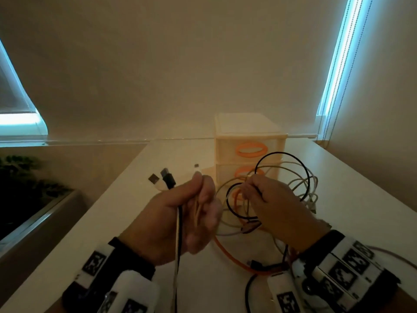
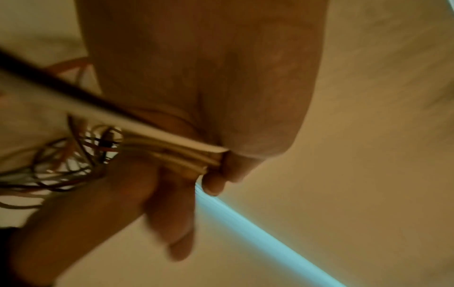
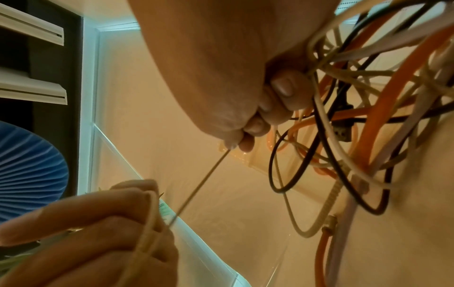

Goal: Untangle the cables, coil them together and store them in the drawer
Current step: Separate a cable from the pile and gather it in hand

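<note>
**Ends gathered, knot still to clear**

The left hand (image 1: 180, 213) is closed round a bundle of cable ends (image 1: 165, 180), its thumb and fingers pinching several pale strands and a black one, so that the plugs stick out above the fist. The right hand (image 1: 270, 206) is curled on the tangle of cables (image 1: 293, 181) (black, white and orange loops) and holds it up off the table (image 1: 349, 199), over its middle. A thin pale strand (image 3: 196, 192) runs taut between the two hands. An orange cable (image 1: 234, 258) trails down onto the table near its front edge.

By my judgement the work is in its early part: the ends look sorted into one grip, but the loops remain crossed over one another, nothing is coiled, and the drawer unit (image 1: 250, 145) at the back edge of the table shows its drawers closed, with no cable in them
</note>
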